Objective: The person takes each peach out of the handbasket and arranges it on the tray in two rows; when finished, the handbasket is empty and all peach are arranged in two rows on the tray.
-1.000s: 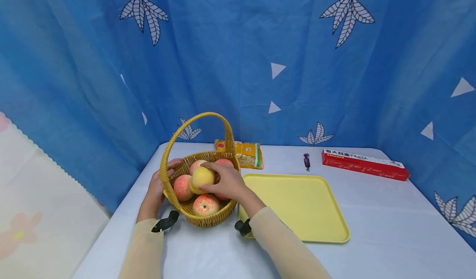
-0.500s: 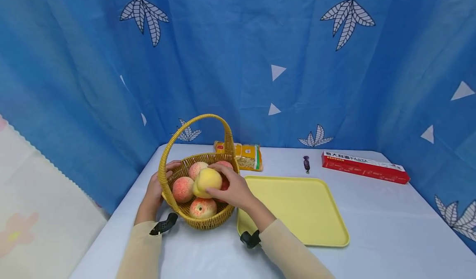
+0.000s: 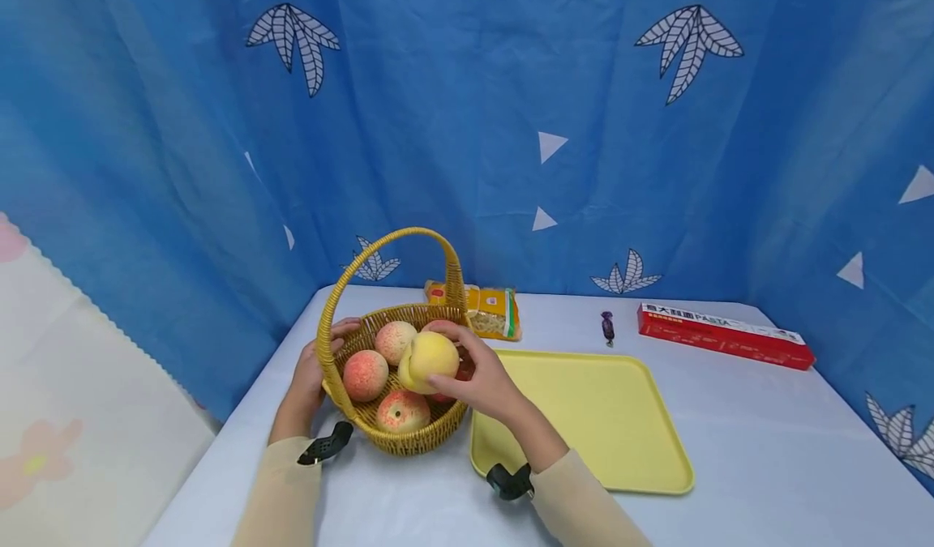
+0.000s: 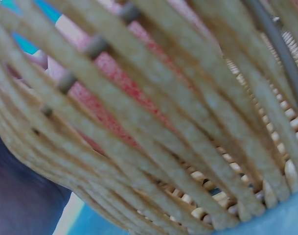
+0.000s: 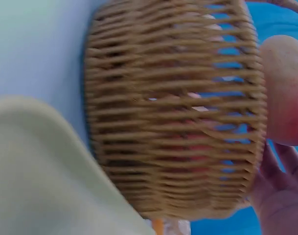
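My right hand point(image 3: 490, 377) holds a yellow peach point(image 3: 430, 361) over the right side of a wicker basket point(image 3: 412, 446), thumb in front and fingers behind. In the right wrist view the peach point(image 5: 286, 90) shows a reddish underside, just outside the basket rim. My left hand point(image 3: 306, 381) grips the basket's left side, its fingertips over the rim beside the handle. Inside lie several pink-red peaches, among them a front one point(image 3: 404, 412) and a left one point(image 3: 365, 375); some are partly hidden behind my right hand. Wicker strands point(image 4: 153, 112) fill the left wrist view.
A yellow tray point(image 3: 584, 417) lies right of the basket, partly under my right forearm. Behind stand a pasta bag point(image 3: 492, 312), a purple wrapped candy point(image 3: 608, 328) and a red pasta box point(image 3: 722, 338). The tall handle point(image 3: 412, 232) arches over the basket.
My right hand has drawn the yellow peach to the right, from the basket's middle towards its right rim, uncovering more of the peaches below. My left hand stays at the basket's left side.
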`<action>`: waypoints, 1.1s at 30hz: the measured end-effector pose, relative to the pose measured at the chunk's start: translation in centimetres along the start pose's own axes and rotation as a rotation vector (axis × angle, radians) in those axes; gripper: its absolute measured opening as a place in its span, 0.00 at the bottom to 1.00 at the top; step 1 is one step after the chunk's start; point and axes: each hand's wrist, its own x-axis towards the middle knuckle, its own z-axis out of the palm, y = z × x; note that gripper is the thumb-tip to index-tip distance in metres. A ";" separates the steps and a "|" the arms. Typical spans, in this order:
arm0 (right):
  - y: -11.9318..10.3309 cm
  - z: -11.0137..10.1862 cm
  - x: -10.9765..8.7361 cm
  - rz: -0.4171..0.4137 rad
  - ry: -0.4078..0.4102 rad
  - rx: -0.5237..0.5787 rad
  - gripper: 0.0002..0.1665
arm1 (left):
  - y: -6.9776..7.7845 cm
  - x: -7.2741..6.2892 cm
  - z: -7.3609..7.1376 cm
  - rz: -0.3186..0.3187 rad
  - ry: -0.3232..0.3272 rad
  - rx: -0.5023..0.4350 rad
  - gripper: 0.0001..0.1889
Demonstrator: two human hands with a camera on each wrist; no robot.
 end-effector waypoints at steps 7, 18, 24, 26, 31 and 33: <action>-0.4 -1.8 -0.4 0.015 0.031 -0.087 0.38 | -0.1 -0.3 -0.3 -0.020 0.024 0.006 0.22; -0.3 -6.2 -1.2 0.026 0.204 -0.230 0.38 | 0.2 -0.1 0.2 -0.049 0.018 -0.010 0.22; 0.7 -7.6 -1.4 0.101 0.250 -0.290 0.38 | -0.1 0.0 0.1 -0.045 0.018 0.003 0.22; 1.1 -7.8 -1.4 0.123 0.258 -0.305 0.39 | -0.1 0.0 0.1 -0.041 0.016 0.005 0.23; 1.8 -8.2 -1.5 0.173 0.268 -0.328 0.41 | -0.1 0.0 0.0 -0.033 0.005 0.004 0.23; 2.2 -8.3 -1.6 0.195 0.272 -0.342 0.42 | -0.1 0.0 0.0 -0.033 0.003 0.007 0.23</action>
